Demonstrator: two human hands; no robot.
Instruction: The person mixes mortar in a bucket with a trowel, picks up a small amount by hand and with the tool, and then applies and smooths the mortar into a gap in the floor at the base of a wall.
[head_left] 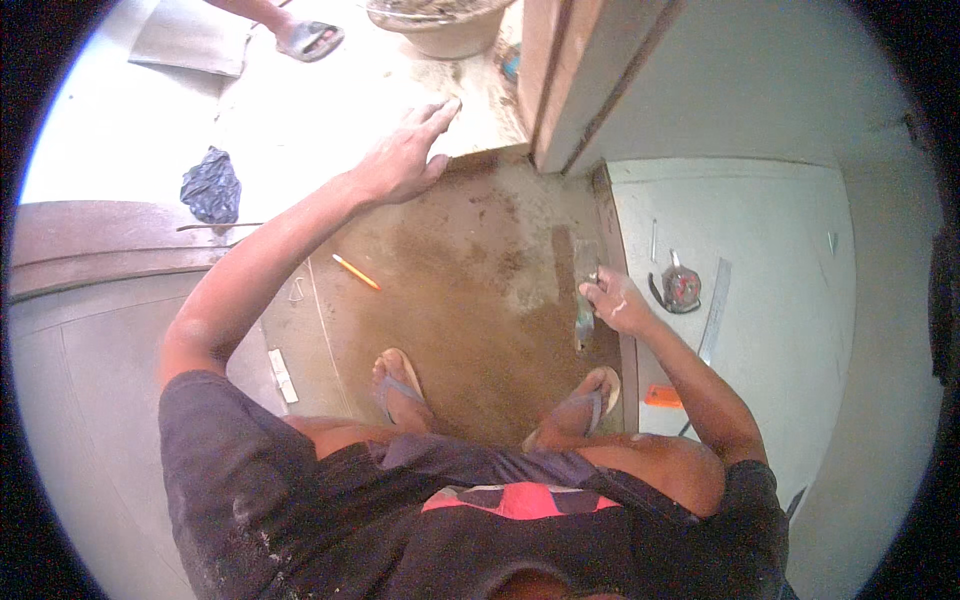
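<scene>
My left hand (405, 155) stretches forward with fingers extended, holding nothing, above the far edge of the brown, dusty floor patch (440, 290). Low at the right side of this patch, my right hand (620, 302) is closed around the handle of a flat metal trowel (584, 328). Its long narrow blade lies against the floor beside the right-hand border strip. A darker damp-looking band (564, 262) shows just left of the blade. An orange pencil (357, 272) lies on the left part of the patch, ahead of my left foot.
On the pale tiles at right lie a tape measure (682, 288), a metal ruler (716, 310) and an orange object (662, 396). A wooden door frame (560, 90) rises ahead. Beyond are a basin (445, 38), another person's sandalled foot (310, 40) and a black plastic bag (211, 187).
</scene>
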